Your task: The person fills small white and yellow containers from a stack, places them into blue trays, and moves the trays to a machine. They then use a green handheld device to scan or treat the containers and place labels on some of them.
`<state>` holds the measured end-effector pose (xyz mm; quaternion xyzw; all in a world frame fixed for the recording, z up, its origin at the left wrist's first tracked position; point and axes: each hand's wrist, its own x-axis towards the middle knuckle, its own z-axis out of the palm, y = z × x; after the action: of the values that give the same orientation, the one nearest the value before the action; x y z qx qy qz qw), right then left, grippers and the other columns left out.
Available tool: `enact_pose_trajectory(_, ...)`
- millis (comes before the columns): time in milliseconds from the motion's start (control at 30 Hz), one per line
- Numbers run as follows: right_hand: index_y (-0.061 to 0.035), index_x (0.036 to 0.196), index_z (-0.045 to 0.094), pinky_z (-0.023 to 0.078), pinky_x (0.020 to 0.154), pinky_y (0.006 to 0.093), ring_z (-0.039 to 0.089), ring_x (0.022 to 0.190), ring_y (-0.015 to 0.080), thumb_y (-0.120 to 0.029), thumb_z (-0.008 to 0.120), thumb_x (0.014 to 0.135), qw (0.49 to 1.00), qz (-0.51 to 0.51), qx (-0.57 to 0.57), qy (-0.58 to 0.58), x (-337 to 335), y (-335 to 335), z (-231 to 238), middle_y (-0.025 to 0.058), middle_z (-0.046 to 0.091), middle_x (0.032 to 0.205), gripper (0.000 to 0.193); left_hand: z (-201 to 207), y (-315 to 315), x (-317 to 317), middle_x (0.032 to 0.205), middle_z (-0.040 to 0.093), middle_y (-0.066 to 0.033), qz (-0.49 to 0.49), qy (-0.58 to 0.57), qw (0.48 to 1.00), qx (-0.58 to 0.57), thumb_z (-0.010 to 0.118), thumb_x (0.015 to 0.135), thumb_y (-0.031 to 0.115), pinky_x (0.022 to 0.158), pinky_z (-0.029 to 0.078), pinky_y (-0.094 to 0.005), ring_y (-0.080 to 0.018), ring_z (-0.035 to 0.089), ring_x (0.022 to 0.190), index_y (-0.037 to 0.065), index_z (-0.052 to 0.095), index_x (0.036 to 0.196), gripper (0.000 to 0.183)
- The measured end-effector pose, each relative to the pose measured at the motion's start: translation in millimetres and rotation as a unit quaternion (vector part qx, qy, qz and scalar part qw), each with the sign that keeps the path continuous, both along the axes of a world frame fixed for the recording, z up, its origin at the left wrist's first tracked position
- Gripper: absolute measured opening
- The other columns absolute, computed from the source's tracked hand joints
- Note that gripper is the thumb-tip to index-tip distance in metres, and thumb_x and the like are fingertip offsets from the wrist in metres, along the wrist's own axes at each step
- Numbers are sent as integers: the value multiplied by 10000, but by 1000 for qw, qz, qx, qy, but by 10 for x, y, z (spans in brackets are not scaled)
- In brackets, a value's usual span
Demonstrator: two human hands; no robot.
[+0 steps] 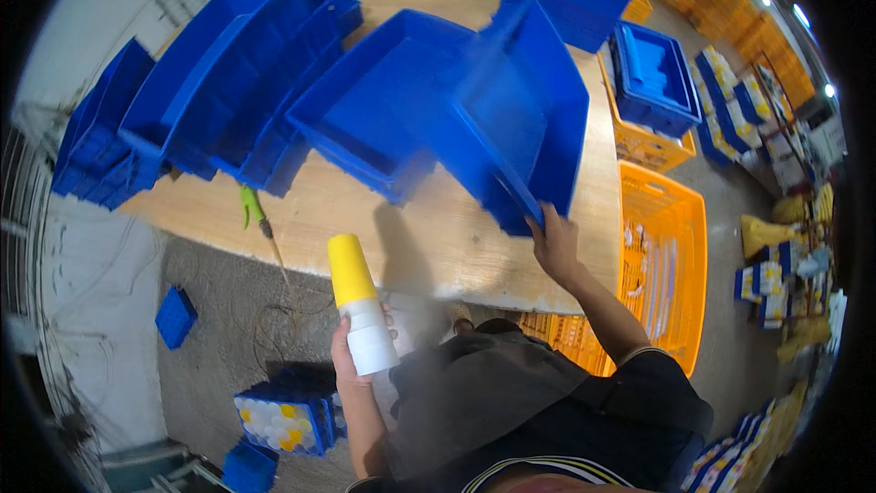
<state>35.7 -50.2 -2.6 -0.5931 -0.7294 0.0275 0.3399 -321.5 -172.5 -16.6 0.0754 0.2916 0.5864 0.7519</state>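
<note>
My left hand (346, 358) is closed around a stack of cups (352, 276), held upright and slightly tilted in front of the table edge. The upper part of the stack is yellow and the lower part white, narrowing towards the top. At the table's right side, my right hand (558, 246) grips the near rim of a blue plastic bin (547, 114), which stands tilted with its inside showing. Directly left of it, another shallow blue bin (379, 96) sits on the wooden table (319, 205); the two bins overlap, and nothing shows inside either one.
More blue bins (205, 82) lean together at the table's left. A green air gun (253, 208) lies at the front edge. Tall stacked blue bins (561, 0) stand at the back. Orange crates (701, 265) flank the right side. Below left is a crate of white and yellow pieces (283, 424).
</note>
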Motion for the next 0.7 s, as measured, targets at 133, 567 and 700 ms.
enact_pose_trajectory(133,-39,1032,599,487,553,439,636,600,344,-64,672,817,993,37,-95,-59,580,-916,-551,140,639,702,228,30,432,116,1192,602,-236,-77,24,997,-13,514,960,471,757,564,-425,-300,638,955,-31,470,1349,637)
enact_pose_trajectory(567,17,1528,233,391,1091,390,483,1324,294,-520,394,1042,645,-87,-382,656,387,-953,-543,208,460,1460,742,228,1384,1486,1238,624,-190,-463,103,863,172,474,1030,244,950,504,-353,-237,635,1089,-40,447,1377,449)
enact_pose_trajectory(700,-24,1194,526,548,789,431,651,875,319,-480,438,1023,435,-28,-187,880,498,-5,-726,189,649,1017,495,468,1364,1911,1256,613,-217,-520,127,842,67,462,1039,260,923,529,-360,-236,639,1093,-71,434,1380,476)
